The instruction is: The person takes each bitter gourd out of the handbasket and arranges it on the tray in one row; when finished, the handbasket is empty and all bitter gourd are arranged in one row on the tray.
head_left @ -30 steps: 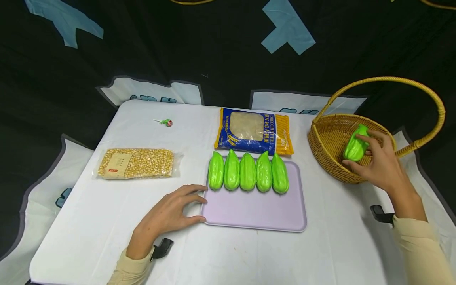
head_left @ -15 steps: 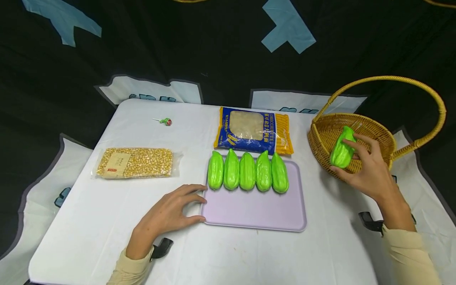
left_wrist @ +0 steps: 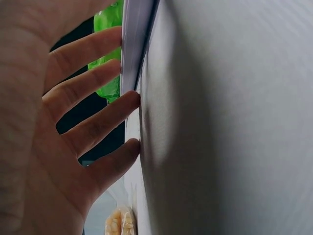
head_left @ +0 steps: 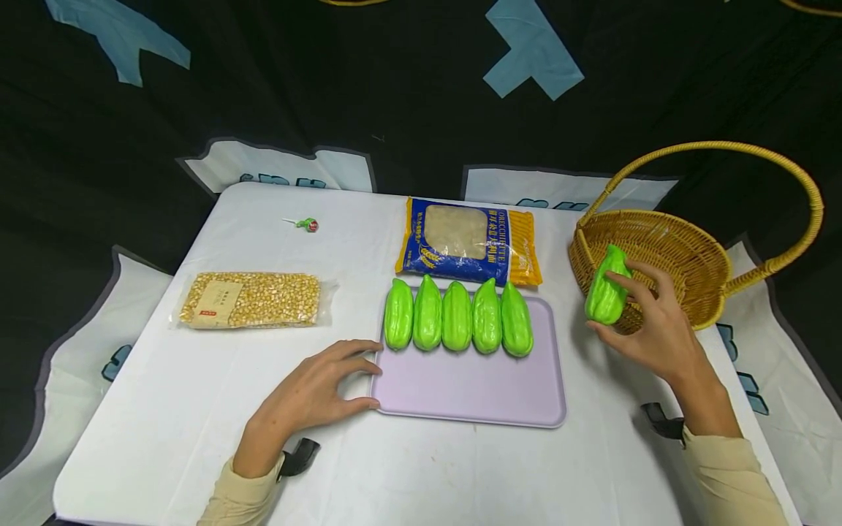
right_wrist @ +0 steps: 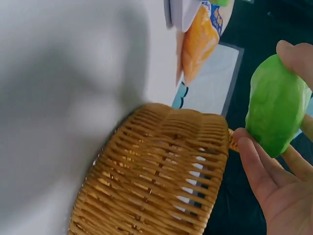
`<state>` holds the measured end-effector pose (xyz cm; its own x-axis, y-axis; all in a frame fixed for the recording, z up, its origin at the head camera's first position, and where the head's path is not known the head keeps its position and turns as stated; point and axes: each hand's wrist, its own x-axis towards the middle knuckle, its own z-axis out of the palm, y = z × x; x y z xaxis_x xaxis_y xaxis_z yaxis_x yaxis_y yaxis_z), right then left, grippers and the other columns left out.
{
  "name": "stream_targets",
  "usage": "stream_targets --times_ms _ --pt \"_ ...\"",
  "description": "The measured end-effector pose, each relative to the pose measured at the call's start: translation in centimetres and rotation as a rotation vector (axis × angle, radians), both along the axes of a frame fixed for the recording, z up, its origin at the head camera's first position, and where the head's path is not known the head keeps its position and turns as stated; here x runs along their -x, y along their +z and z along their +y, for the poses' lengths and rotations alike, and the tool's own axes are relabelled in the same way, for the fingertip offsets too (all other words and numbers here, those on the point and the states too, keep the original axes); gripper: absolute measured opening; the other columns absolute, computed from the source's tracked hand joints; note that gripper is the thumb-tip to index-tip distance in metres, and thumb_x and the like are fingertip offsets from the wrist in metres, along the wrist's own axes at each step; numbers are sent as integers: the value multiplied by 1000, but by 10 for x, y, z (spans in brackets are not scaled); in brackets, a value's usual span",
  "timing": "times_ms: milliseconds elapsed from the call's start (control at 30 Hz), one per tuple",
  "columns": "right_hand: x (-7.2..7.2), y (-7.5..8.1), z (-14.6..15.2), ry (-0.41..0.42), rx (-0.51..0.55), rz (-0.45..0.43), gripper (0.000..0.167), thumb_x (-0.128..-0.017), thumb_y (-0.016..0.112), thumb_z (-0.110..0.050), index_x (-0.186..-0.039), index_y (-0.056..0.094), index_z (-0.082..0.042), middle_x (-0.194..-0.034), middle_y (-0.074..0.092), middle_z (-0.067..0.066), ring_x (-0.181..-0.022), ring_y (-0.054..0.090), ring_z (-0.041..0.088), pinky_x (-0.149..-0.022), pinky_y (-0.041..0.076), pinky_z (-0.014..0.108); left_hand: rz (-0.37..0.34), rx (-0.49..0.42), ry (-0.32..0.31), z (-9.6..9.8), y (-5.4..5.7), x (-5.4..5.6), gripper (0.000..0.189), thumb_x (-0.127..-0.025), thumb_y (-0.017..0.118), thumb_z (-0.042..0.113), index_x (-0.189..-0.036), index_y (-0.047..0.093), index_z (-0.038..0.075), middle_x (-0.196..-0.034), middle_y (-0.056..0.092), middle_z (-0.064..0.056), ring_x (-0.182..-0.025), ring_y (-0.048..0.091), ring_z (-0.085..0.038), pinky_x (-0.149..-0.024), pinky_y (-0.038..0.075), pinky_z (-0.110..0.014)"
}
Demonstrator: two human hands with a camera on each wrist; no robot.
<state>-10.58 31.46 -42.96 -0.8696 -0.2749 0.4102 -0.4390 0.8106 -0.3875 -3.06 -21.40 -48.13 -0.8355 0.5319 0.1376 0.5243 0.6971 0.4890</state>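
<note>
My right hand (head_left: 658,332) holds a bright green, ridged gourd (head_left: 607,286) between thumb and fingers, up in front of the wicker basket's left rim. In the right wrist view the gourd (right_wrist: 276,105) is raised off the table, beside the basket's woven wall (right_wrist: 156,171). My left hand (head_left: 316,391) lies at the left edge of the lilac tray (head_left: 460,391), fingers spread and fingertips at the rim. The left wrist view shows those fingers (left_wrist: 98,83) fairly straight along the tray's side. Several matching gourds (head_left: 457,316) stand in a row along the tray's far side.
The basket (head_left: 697,274) has a tall arched handle (head_left: 717,146). A blue and yellow orecchiette pasta bag (head_left: 460,237) lies behind the tray. To the left are a bag of corn kernels (head_left: 276,299) and a small wrapped lollipop (head_left: 306,224). White cloth covers the table (head_left: 427,475).
My right hand has brought the gourd up out of the basket and leftward, past its left rim. The left hand, the tray and its row of gourds have stayed in place.
</note>
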Motion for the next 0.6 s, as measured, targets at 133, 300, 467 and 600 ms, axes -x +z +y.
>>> stream_targets --times_ms 133,300,467,600 --pt "-2 -6 -5 52 15 4 91 -64 103 -11 -145 63 -9 -160 41 22 -136 50 46 -108 49 30 2 1 -2 0 0 0 46 -81 94 50 -116 81 23 -151 62 5 -141 58 -19 -116 52 -41" --pt "-3 -19 -13 120 23 11 86 -71 101 -21 -146 63 -10 -160 43 22 -136 51 46 -106 30 5 4 -1 -5 0 0 0 46 -81 94 50 -116 81 23 -152 62 5 -141 58 -19 -117 52 -40" --pt "-5 -29 -23 153 -9 -4 92 -64 104 -14 -146 63 -10 -159 43 23 -130 57 43 -100 56 37 2 -1 -4 0 -1 0 47 -81 94 51 -116 81 24 -152 62 7 -141 58 -18 -116 52 -40" --pt "-4 -32 -28 188 -41 -51 91 -66 104 -19 -147 62 -14 -160 42 21 -125 62 42 -88 63 57 3 -1 -1 0 -1 0 46 -81 94 51 -116 81 24 -152 62 7 -141 58 -18 -116 52 -40"
